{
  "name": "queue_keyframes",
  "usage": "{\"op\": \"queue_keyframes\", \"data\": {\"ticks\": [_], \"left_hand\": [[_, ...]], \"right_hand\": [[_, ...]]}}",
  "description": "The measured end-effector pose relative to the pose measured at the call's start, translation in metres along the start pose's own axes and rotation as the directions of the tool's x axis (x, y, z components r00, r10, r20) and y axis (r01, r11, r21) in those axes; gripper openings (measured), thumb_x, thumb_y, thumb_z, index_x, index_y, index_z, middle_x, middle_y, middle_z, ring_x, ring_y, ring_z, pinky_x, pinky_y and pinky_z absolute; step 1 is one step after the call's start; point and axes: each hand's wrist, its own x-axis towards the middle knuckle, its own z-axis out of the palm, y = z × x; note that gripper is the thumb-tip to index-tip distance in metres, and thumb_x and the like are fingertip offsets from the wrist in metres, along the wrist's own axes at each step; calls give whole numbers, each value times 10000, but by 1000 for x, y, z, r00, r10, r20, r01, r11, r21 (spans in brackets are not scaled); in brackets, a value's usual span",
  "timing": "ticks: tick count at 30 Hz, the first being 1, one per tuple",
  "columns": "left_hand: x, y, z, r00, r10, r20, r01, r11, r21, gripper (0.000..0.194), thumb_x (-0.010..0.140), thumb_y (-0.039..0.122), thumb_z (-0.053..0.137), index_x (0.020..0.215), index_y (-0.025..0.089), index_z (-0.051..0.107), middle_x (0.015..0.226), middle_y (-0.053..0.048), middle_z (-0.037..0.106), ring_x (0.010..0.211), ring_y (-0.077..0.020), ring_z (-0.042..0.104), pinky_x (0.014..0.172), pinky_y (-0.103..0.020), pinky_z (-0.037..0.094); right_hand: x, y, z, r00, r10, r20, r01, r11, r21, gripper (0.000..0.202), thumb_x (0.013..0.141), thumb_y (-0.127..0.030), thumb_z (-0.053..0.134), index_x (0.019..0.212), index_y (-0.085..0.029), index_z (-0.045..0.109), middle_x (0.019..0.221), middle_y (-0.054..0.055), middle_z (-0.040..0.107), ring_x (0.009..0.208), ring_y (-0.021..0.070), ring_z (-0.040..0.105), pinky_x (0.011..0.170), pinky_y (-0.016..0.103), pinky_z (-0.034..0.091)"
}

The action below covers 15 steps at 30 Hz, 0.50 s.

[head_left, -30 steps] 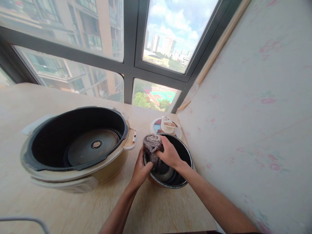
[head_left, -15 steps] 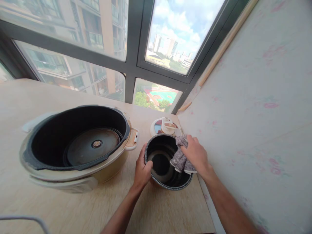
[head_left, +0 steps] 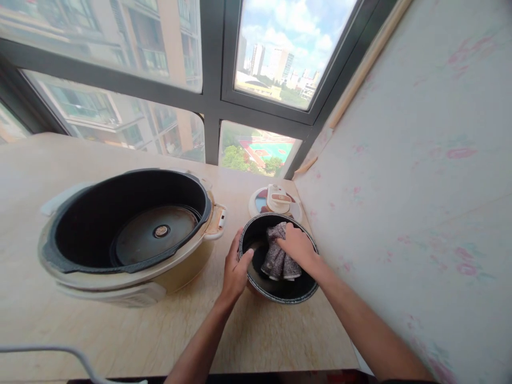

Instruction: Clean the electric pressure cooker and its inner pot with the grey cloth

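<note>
A round black pot [head_left: 280,292] with a speckled rim rests on the marbled surface near the wall. My left hand [head_left: 236,269] grips its left side, the thumb over the rim and the fingers against the outside. Inside the pot, my right hand [head_left: 298,246] is closed on a grey-brown speckled cloth [head_left: 281,261], which hangs down towards the pot's bottom. The fingertips of my right hand are partly hidden by the cloth.
To the left stands a large open cooker body [head_left: 176,266] with a black interior. A white lid [head_left: 279,198] lies behind the pot. Windows rise at the back, a flowered wall [head_left: 420,213] at the right. A pale cable [head_left: 52,349] crosses the lower left.
My right hand has moved left and into the pot with the cloth, away from its right rim. My left hand still holds the pot's left side. The view has shifted slightly.
</note>
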Motion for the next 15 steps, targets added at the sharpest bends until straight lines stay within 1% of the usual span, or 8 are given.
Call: {"op": "queue_keyframes", "data": {"ticks": [2,5,7,10,11,12,13,15], "left_hand": [[0,0,-2,1000,0,19,0,1000,10,619,881,361,607,1475,215,512,1558,-76,491,1484,-260,386,1238,-407,293],[0,-1,-3,1000,3,26,-3,1000,15,600,893,372,611,1469,232,520,1558,-67,492,1485,-261,383,1244,-410,279],[0,-2,-3,1000,9,18,-10,1000,9,580,899,369,608,1460,242,529,1550,-61,503,1480,-258,392,1245,-406,276],[-2,-4,-1,1000,22,-4,-22,1000,19,561,926,370,579,1468,237,516,1548,-68,503,1469,-246,409,1247,-402,271],[-3,-5,0,1000,26,-15,-25,999,25,559,934,370,569,1471,230,511,1550,-73,500,1467,-245,412,1247,-404,269],[-4,-5,1,999,28,-27,-27,999,31,557,939,371,561,1474,224,506,1554,-79,495,1467,-247,412,1249,-407,265],[-4,-5,1,999,30,-38,-29,999,36,557,940,371,558,1474,219,506,1557,-83,490,1470,-252,408,1250,-412,261],[-4,-5,2,998,38,-56,-36,998,41,557,933,366,566,1467,215,514,1560,-87,485,1473,-265,402,1252,-424,256]], "right_hand": [[11,-9,5,999,-28,17,27,996,82,372,916,-368,599,1158,-98,519,1134,238,707,1044,364,702,795,368,483],[18,-25,6,990,-137,44,124,967,224,384,903,-380,623,1151,-114,497,1152,236,705,1067,358,699,819,364,496],[17,-37,7,976,-209,61,182,936,302,365,899,-363,626,1144,-130,487,1138,219,712,1068,340,701,816,351,500],[10,-49,14,939,-334,84,282,887,366,302,890,-266,600,1143,-143,491,1060,174,735,995,307,718,780,333,500],[7,-51,16,911,-400,94,340,862,377,294,879,-238,599,1143,-146,504,1048,161,739,973,295,719,772,327,499],[4,-51,18,869,-481,113,408,828,385,297,862,-222,613,1136,-149,526,1050,151,740,960,284,717,769,320,498],[2,-49,19,812,-565,148,478,788,387,308,833,-216,644,1120,-149,556,1058,143,741,951,277,713,768,314,497],[-1,-44,17,662,-697,276,592,712,377,349,746,-203,720,1077,-143,626,1056,127,745,931,271,707,761,304,497]]}}
